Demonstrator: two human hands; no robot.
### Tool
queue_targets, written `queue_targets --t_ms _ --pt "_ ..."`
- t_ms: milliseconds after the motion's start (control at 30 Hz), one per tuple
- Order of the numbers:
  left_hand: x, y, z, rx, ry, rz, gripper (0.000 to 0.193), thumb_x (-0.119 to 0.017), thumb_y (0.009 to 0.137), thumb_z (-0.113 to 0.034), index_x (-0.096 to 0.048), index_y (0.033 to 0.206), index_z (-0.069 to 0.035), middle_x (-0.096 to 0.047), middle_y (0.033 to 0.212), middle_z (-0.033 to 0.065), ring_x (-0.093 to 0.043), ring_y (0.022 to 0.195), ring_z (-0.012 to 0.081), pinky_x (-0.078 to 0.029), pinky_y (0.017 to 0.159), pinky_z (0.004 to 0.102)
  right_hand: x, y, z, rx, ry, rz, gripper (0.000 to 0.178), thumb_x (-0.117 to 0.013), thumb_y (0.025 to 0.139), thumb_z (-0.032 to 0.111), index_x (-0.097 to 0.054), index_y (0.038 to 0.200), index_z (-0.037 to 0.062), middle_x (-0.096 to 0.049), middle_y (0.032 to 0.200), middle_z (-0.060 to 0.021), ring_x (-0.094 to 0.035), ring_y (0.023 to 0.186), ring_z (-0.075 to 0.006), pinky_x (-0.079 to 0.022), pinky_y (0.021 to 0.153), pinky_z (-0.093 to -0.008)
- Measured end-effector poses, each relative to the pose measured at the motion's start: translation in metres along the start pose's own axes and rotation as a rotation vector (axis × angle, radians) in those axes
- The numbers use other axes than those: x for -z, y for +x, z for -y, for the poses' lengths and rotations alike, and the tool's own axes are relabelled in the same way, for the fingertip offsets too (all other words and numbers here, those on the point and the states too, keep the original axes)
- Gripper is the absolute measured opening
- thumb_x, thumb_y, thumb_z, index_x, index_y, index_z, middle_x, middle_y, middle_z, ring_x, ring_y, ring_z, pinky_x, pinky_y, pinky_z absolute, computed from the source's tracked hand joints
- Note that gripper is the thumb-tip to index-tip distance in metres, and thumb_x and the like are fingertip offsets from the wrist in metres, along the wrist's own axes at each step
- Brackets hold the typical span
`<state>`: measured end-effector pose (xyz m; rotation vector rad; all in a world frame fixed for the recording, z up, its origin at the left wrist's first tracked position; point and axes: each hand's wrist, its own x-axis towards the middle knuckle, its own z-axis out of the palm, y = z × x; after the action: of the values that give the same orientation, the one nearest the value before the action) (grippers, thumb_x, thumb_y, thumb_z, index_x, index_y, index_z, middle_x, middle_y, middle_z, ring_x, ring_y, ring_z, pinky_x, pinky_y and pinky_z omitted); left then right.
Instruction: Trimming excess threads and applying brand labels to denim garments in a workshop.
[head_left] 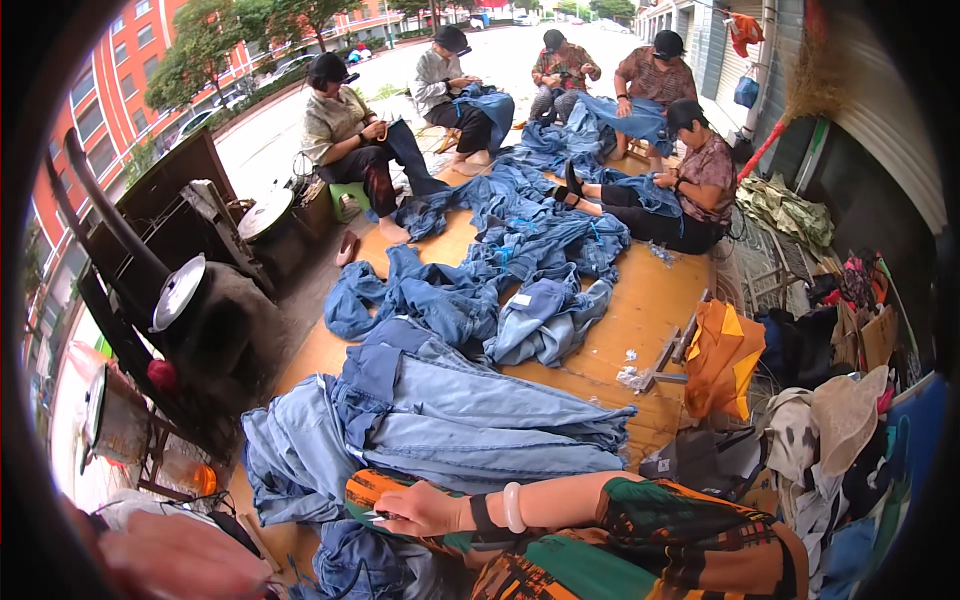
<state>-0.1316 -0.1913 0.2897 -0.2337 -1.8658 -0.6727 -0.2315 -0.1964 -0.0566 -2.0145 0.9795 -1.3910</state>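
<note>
Light-blue denim (480, 400) was spread near the yellow mat's (590, 368) near edge. A small pale object (377, 517) was pinched in the right hand (422, 509); the blurred left hand's (185, 555) grip could not be told. Cloth was seemingly best kept flat.

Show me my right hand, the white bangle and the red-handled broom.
Right hand (424, 508): head view, back of hand.
White bangle (514, 508): head view, mid-band.
Red-handled broom (775, 134): head view, upper handle.
</note>
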Motion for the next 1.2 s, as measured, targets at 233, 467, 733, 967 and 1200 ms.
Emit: queue_targets --t_ms 233,467,733,967,1200 --pt "0.007 0.0 -0.014 -0.05 -0.182 -0.113 0.089 -0.061 0.095 -0.024 0.009 0.146 -0.004 -0.06 0.106 0.0364 -0.058 0.066 0.0211 -0.053 0.06 0.0322 -0.001 0.004 0.001 -0.006 -0.01 0.018 0.02 -0.063 0.09 0.025 -0.058 0.097 0.0076 -0.059 0.078 -0.0095 -0.061 0.065 -0.0324 -0.046 0.054 -0.0404" --pt "0.017 -0.007 -0.016 -0.017 -0.084 -0.104 0.069 -0.057 0.097 -0.023 -0.007 0.137 -0.002 -0.062 0.105 0.0328 -0.06 0.072 0.0208 -0.054 0.066 0.0324 0.001 0.003 0.003 -0.043 -0.008 0.038 0.019 -0.063 0.089 0.025 -0.057 0.094 0.0085 -0.058 0.078 -0.009 -0.059 0.063 -0.0322 -0.045 0.053 -0.0397" --pt "0.032 -0.008 -0.031 -0.003 0.215 -0.151 0.047 -0.053 0.098 -0.022 -0.024 0.127 0.001 -0.064 0.104 0.0287 -0.063 0.078 0.0204 -0.055 0.072 0.0326 0.003 0.005 0.005 0.029 -0.029 0.025 0.018 -0.068 0.086 0.017 -0.059 0.098 0.0068 -0.056 0.073 -0.0075 -0.058 0.057 -0.0263 -0.044 0.05 -0.0357" --pt "0.071 -0.003 -0.042 0.212 0.675 0.095 0.032 -0.05 0.099 -0.02 -0.039 0.119 0.003 -0.066 0.103 0.0251 -0.066 0.083 0.0201 -0.056 0.077 0.0328 0.002 0.008 0.005 -0.009 -0.081 0.062 0.017 -0.067 0.086 0.019 -0.058 0.095 0.0077 -0.059 0.078 -0.0087 -0.06 0.062 -0.0303 -0.046 0.052 -0.0371" --pt "0.098 0.029 -0.027 0.402 0.734 0.795 0.027 -0.046 0.101 -0.019 -0.055 0.11 0.005 -0.068 0.102 0.0215 -0.069 0.089 0.0198 -0.057 0.083 0.0329 -0.005 0.01 0.008 0.014 -0.079 0.07 0.019 -0.068 0.083 0.016 -0.06 0.097 0.0066 -0.06 0.077 -0.0086 -0.062 0.063 -0.0274 -0.048 0.054 -0.035"
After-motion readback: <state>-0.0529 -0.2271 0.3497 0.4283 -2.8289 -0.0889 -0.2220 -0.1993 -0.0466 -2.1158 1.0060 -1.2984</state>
